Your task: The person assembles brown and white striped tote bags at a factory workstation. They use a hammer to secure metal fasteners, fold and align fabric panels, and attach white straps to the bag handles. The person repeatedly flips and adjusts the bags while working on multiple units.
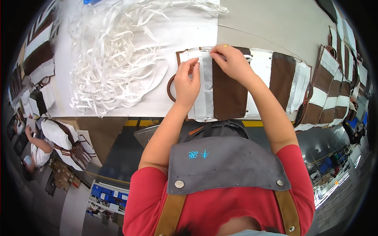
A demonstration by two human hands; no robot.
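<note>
A flat bag panel with brown and white bands lies along the table's near edge. A grey strip with a round snap runs down its left part, and a brown handle loop sticks out from its left side. Above that left part is my left hand, fingers curled toward the thumb. My right hand, a ring on one finger, is at the panel's far edge, with thumb and forefinger tips together. Whatever either hand pinches is too small to make out. Beside the right wrist shows a bit of white ribbon.
A big tangled heap of white ribbon covers the table's left part. More brown-and-white panels are stacked at the right, others at the far left. Another person sits at the lower left, near cardboard boxes.
</note>
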